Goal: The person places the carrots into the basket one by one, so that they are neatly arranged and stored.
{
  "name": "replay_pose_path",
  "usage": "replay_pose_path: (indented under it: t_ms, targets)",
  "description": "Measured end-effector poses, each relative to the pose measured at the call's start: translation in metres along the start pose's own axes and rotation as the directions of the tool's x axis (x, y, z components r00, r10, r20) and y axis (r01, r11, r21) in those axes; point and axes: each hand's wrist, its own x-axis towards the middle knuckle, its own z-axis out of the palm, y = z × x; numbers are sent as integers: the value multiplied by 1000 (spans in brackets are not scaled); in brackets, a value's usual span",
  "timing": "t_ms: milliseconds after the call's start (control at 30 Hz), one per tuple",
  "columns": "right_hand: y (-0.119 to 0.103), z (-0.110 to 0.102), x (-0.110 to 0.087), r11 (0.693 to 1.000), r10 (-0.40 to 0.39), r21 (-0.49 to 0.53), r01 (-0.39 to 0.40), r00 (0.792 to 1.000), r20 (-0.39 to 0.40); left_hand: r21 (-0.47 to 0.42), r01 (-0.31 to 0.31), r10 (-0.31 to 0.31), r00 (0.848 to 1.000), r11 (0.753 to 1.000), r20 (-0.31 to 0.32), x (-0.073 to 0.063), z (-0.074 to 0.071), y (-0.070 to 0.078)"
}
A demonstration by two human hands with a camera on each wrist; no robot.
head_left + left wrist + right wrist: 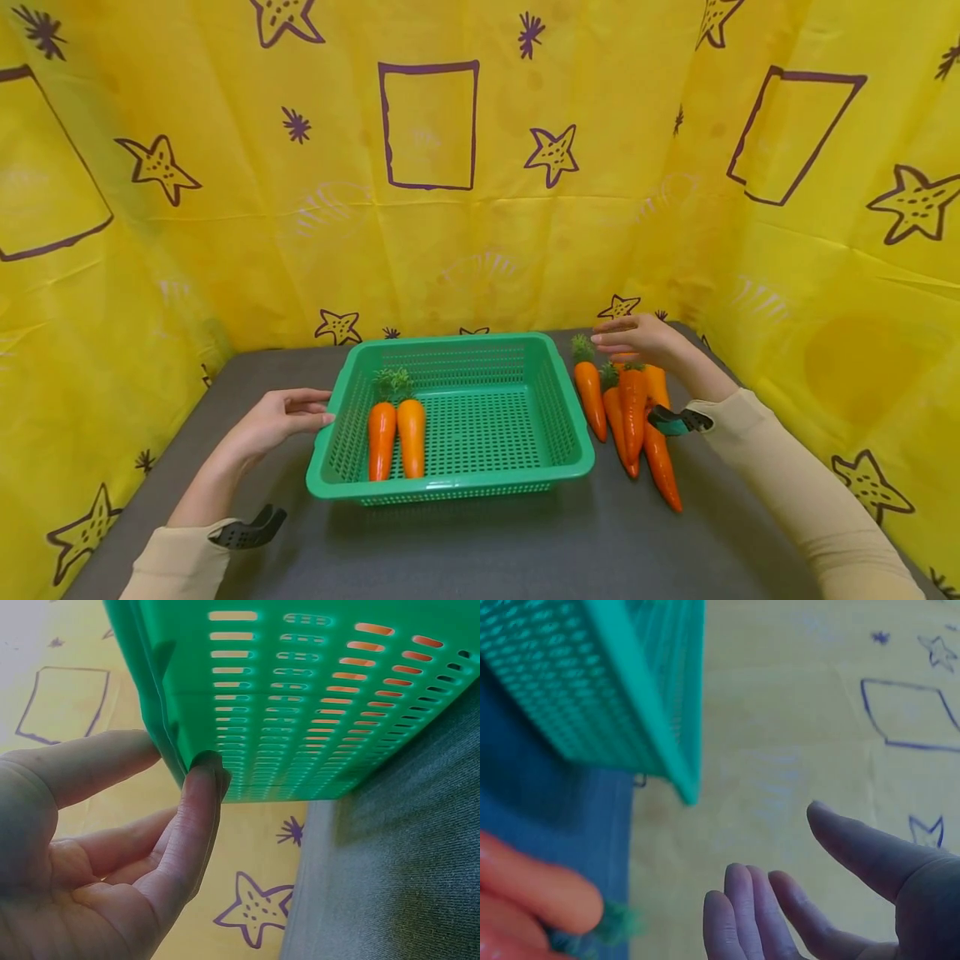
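Observation:
A green plastic basket point(480, 482) with slotted walls stands on the dark table. Two carrots with green tops, one red-orange point(382, 440) and one lighter orange point(412, 437), lie side by side at its left. My left hand point(272, 423) pinches the basket's left rim; in the left wrist view its thumb is at the rim's edge and its fingertips point(204, 776) reach under it. My right hand point(637, 340), holding nothing, hovers over the far end of a carrot pile point(633, 408) right of the basket. Its fingers are extended, thumb apart, in the right wrist view.
One carrot point(591, 400) lies along the basket's right wall, beside the pile. Yellow patterned cloth point(480, 250) hangs behind and on both sides of the dark tabletop point(480, 554). Black bands sit on both wrists.

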Motion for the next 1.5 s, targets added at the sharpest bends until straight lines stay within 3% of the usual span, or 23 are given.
replay_pose_path:
  t_ms: [333,567,867,1167,1500]
  targets:
    - [33,-16,-11,998,52,50,-49,997,-54,9,-2,2,1000,1000,-1,-1,0,1]
    - [54,-24,-16,988,74,140,-62,994,-81,15,-8,8,1000,1000,0,-1,0,1]
    - [78,-28,-22,983,101,163,-81,988,-117,28,8,-8,1000,1000,4,-1,0,1]
    - [92,-23,-25,989,122,100,-108,981,-149,29,9,-9,1000,1000,6,-2,1,1]
    - [102,-17,-25,984,151,114,-133,975,-160,4,9,-9,1000,1000,17,0,1,0]
